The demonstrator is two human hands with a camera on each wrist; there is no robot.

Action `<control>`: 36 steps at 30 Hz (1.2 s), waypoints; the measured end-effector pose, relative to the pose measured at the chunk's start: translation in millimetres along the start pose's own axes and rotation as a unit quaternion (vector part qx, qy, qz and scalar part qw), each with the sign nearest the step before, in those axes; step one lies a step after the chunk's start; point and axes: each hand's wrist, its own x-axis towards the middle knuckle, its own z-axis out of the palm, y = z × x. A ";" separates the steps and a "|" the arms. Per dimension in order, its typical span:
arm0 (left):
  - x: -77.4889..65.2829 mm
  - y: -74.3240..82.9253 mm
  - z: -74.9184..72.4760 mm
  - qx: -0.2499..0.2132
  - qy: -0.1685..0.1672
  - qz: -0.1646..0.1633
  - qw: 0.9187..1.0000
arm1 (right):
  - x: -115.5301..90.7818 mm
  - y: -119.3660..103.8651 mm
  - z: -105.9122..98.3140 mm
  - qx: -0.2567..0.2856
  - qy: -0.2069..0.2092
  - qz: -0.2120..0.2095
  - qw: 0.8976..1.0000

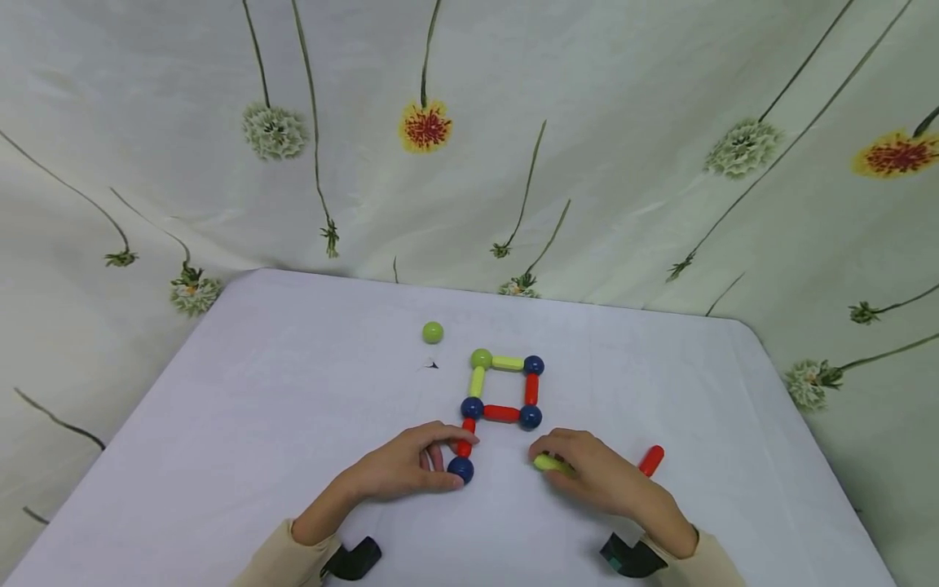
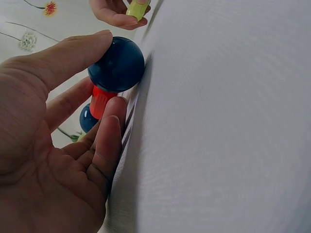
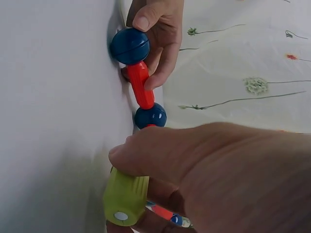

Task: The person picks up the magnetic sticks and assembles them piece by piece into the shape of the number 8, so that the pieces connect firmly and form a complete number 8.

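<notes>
On the white table lies a square of magnetic rods and balls, with a green ball [image 1: 481, 359] at one corner and blue balls [image 1: 531, 417] at the others. From its near left corner a red rod [image 3: 141, 85] runs toward the person, ending in a blue ball [image 2: 116, 64]. My left hand [image 1: 414, 465] holds this end, thumb against the blue ball and index finger along the red rod. To the right, my right hand [image 1: 597, 477] pinches a yellow-green rod [image 3: 125, 196] between thumb and fingers, just above the table and apart from the square.
A loose green ball [image 1: 433, 332] sits beyond the square to the left, with a small dark mark [image 1: 433, 365] close by. Another red rod [image 1: 651, 461] lies beside the right wrist. Behind the table [image 1: 293, 350] hangs a flowered cloth [image 1: 587, 163].
</notes>
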 end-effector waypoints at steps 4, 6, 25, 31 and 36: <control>-0.6 0.1 0.2 0.000 0.001 0.000 1.000 | 4.8 -4.0 4.1 0.001 -0.006 0.000 1.000; -0.8 0.3 0.4 0.001 0.001 0.000 1.000 | 7.3 -6.9 6.6 0.002 -0.010 -0.001 1.000; -1.5 -1.1 -0.7 -0.005 0.000 0.011 1.000 | 31.9 -38.3 34.7 0.019 -0.022 -0.036 0.999; 1.1 -0.8 -1.2 -0.011 -0.008 0.017 1.000 | 36.4 -42.5 34.8 0.023 -0.022 -0.038 0.999; 1.6 0.4 -1.6 -0.009 -0.009 0.017 1.000 | 38.0 -42.8 34.6 0.028 -0.018 -0.038 0.999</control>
